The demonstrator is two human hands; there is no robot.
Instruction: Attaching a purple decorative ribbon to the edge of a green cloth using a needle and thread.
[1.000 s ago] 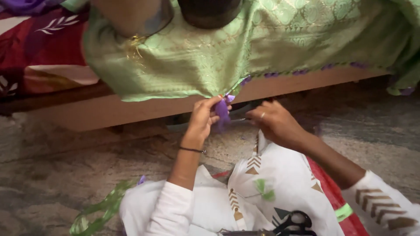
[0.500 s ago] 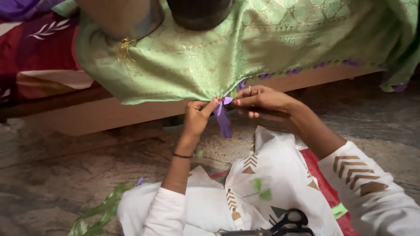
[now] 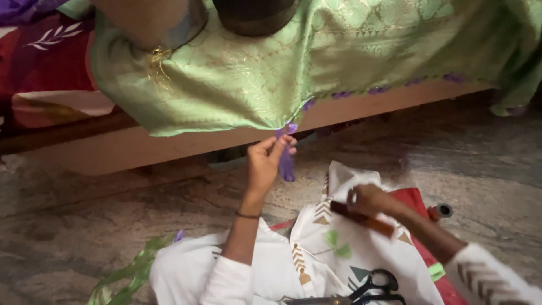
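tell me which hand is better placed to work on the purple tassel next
Left, probably. The left hand already pinches the purple tassel at the green cloth's edge, while the right hand is lower down, blurred, apparently holding a brown stick-like tool.

The draped cloth [image 3: 271, 85] is light green with a woven gold pattern and small purple tufts along its hem; the tassel [image 3: 287, 161] is purple; the bedcover [image 3: 39, 68] is dark red with white leaf sprigs; the garment on the lap [image 3: 339, 248] is white with brown chevrons and green leaves; the scissors [image 3: 375, 285] have black handles; the floor [image 3: 84, 226] is mottled grey-brown stone; a red fabric [image 3: 415, 200] shows beneath the white.
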